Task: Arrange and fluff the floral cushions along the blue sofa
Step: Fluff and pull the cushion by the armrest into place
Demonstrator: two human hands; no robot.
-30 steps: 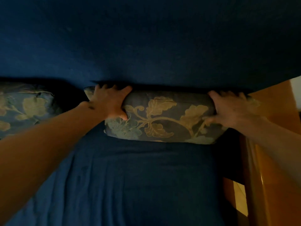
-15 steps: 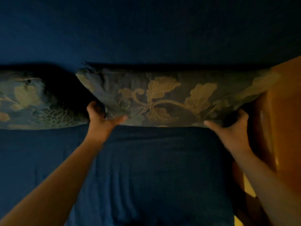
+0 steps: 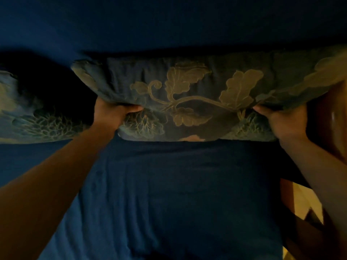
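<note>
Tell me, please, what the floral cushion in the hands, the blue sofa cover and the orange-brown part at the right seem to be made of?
Floral cushion: woven fabric, matt, probably with a woven-in leaf pattern; it creases where the left hand and right hand grip it.
Sofa cover: soft matt cloth, with loose wrinkles.
Orange-brown part: likely varnished wood; it carries a bright glint.

Both hands point(image 3: 112, 114) point(image 3: 281, 122) grip the floral cushion point(image 3: 187, 94) against the blue sofa point(image 3: 169, 25).

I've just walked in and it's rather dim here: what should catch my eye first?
The floral cushion across the middle, propped against the blue sofa back, gripped low by the left hand and right hand. A second floral cushion lies at far left.
</note>
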